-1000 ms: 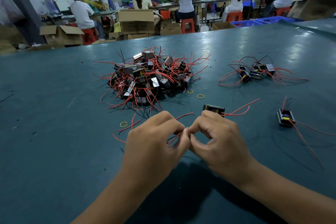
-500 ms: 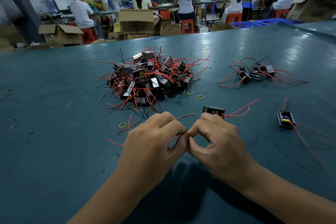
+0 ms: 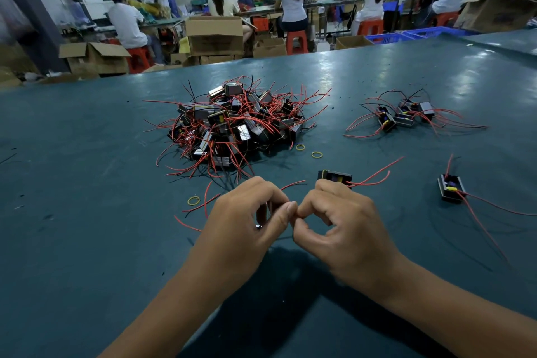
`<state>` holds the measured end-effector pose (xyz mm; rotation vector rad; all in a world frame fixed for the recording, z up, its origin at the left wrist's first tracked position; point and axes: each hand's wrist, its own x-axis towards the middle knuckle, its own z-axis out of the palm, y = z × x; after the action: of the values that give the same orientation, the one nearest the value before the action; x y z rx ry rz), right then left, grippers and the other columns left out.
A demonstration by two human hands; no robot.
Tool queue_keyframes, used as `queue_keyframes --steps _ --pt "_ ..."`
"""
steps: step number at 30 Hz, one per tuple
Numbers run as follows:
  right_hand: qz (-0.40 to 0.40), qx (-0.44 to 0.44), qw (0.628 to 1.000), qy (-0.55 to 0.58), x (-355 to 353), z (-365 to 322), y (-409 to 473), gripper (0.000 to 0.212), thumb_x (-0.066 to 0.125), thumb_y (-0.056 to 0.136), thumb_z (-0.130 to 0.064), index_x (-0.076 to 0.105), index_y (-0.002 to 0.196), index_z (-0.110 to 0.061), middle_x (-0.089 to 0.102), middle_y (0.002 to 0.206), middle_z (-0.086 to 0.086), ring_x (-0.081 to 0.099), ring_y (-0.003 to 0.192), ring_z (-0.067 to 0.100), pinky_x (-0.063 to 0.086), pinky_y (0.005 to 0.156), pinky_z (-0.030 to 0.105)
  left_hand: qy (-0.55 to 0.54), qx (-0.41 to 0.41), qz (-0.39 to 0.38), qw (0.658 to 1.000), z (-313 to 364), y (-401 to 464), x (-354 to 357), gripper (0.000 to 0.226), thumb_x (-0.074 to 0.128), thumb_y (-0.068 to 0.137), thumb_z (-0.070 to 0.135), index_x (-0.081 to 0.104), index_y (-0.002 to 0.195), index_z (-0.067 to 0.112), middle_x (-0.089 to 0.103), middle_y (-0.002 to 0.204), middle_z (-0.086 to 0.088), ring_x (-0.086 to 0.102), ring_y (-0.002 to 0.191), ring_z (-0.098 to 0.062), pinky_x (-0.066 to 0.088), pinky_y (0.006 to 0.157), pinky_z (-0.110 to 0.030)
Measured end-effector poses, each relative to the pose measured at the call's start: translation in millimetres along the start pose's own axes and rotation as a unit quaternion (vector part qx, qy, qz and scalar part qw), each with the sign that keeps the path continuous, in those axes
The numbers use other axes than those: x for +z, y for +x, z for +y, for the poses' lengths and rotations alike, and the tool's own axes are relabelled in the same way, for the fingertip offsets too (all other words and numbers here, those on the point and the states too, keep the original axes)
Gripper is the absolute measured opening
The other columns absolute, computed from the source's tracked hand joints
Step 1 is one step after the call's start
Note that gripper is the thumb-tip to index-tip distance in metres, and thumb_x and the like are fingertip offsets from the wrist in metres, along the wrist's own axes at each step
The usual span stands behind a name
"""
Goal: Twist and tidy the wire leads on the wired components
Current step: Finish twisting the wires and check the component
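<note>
My left hand (image 3: pixel 247 221) and my right hand (image 3: pixel 343 224) meet fingertip to fingertip low over the teal table (image 3: pixel 72 212). Both pinch thin wire leads between thumb and forefinger; the component under my left hand is mostly hidden. Red leads (image 3: pixel 203 203) trail out to the left of my left hand. A black wired component (image 3: pixel 334 176) with red leads lies just beyond my right knuckles. Another black component (image 3: pixel 451 188) lies to the right. A big tangled pile of components (image 3: pixel 235 128) sits beyond my hands.
A small group of wired components (image 3: pixel 404 116) lies at the far right. Yellow rubber bands (image 3: pixel 316 154) (image 3: pixel 193 200) are scattered near the pile. Cardboard boxes (image 3: pixel 215 35) and seated workers fill the room past the table's far edge.
My fingertips have shifted slightly against each other on the pinched leads. The red lead that showed between my hands a second ago is now covered. Everything else lies still.
</note>
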<state>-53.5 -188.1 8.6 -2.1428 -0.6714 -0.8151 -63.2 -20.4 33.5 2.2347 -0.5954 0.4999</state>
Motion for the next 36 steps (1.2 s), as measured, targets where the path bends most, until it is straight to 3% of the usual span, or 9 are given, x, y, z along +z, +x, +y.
queue_keyframes --steps 4,7,10,16,21,25,30,33,36 --pt "-0.009 0.029 0.999 0.028 -1 1 0 0.012 0.070 0.073 -0.014 0.061 0.067 -0.012 0.030 0.065 -0.022 0.034 0.061 -0.003 0.025 0.063 0.016 0.071 0.051 0.010 0.996 -1 -1 -2 0.015 0.060 0.093 0.029 0.064 0.083 0.019 0.052 0.081 0.013 0.049 0.073 -0.006 0.042 0.061 -0.027" --pt "-0.012 0.023 0.999 0.019 -1 0 0 0.012 0.071 0.072 -0.013 0.061 0.067 -0.012 0.030 0.066 -0.023 0.034 0.061 -0.001 0.026 0.062 0.018 0.083 0.077 0.013 0.993 0 -1 -4 0.018 0.054 0.094 0.032 0.064 0.088 0.018 0.052 0.087 0.013 0.045 0.078 0.000 0.044 0.064 -0.028" --pt "-0.009 0.038 0.998 0.042 -2 0 1 0.012 0.072 0.073 -0.014 0.062 0.067 -0.014 0.032 0.063 -0.022 0.036 0.059 -0.001 0.026 0.060 0.014 0.080 0.079 0.001 0.994 1 -2 -6 0.020 0.053 0.095 0.030 0.065 0.089 0.016 0.054 0.088 0.011 0.049 0.080 -0.005 0.047 0.066 -0.034" --pt "-0.013 0.034 0.999 0.028 2 0 -8 0.009 0.071 0.073 -0.014 0.064 0.068 -0.013 0.031 0.064 -0.023 0.036 0.061 -0.003 0.025 0.063 0.013 0.084 0.076 -0.024 0.993 -1 -10 -6 0.015 0.056 0.091 0.029 0.067 0.089 0.019 0.056 0.087 0.013 0.046 0.080 0.002 0.045 0.067 -0.029" --pt "-0.003 0.001 1.000 -0.013 2 -1 -9 0.010 0.071 0.073 -0.014 0.064 0.068 -0.011 0.028 0.069 -0.020 0.032 0.065 0.005 0.025 0.068 0.017 0.085 0.063 -0.028 0.994 1 -10 -5 0.006 0.062 0.090 0.022 0.066 0.087 0.019 0.054 0.084 0.013 0.046 0.079 0.000 0.045 0.065 -0.030" --pt "0.017 -0.004 1.000 -0.023 4 -1 -8 0.011 0.072 0.074 -0.013 0.064 0.068 -0.010 0.031 0.071 -0.016 0.033 0.063 0.009 0.026 0.065 0.019 0.080 0.051 -0.013 0.995 4 -11 -3 0.018 0.052 0.092 0.031 0.065 0.086 0.020 0.052 0.083 0.014 0.047 0.075 -0.005 0.042 0.061 -0.028" --pt "0.032 -0.026 0.998 -0.041 5 0 -9 0.012 0.073 0.075 -0.014 0.064 0.068 -0.009 0.034 0.072 -0.013 0.036 0.063 0.013 0.031 0.060 0.024 0.088 -0.006 0.028 0.996 9 -14 3 0.015 0.060 0.090 0.033 0.062 0.079 0.023 0.053 0.076 0.014 0.048 0.069 -0.001 0.034 0.061 -0.017" --pt "0.046 -0.059 0.995 -0.063 -3 0 -5 0.016 0.075 0.076 -0.012 0.063 0.066 -0.008 0.043 0.067 -0.004 0.039 0.060 0.019 0.038 0.058 0.033 0.059 -0.049 0.036 0.996 20 -11 4 0.017 0.072 0.088 0.021 0.063 0.074 0.024 0.057 0.070 0.011 0.052 0.065 -0.007 0.038 0.058 -0.021" --pt "0.050 -0.119 0.985 -0.110 -3 0 -4 0.020 0.071 0.079 -0.010 0.061 0.063 -0.006 0.047 0.063 0.007 0.040 0.061 0.023 0.037 0.057 0.036 -0.047 -0.136 0.027 0.989 22 -9 6 0.023 0.071 0.085 0.013 0.063 0.065 0.019 0.058 0.059 0.004 0.051 0.053 -0.008 0.041 0.051 -0.027"
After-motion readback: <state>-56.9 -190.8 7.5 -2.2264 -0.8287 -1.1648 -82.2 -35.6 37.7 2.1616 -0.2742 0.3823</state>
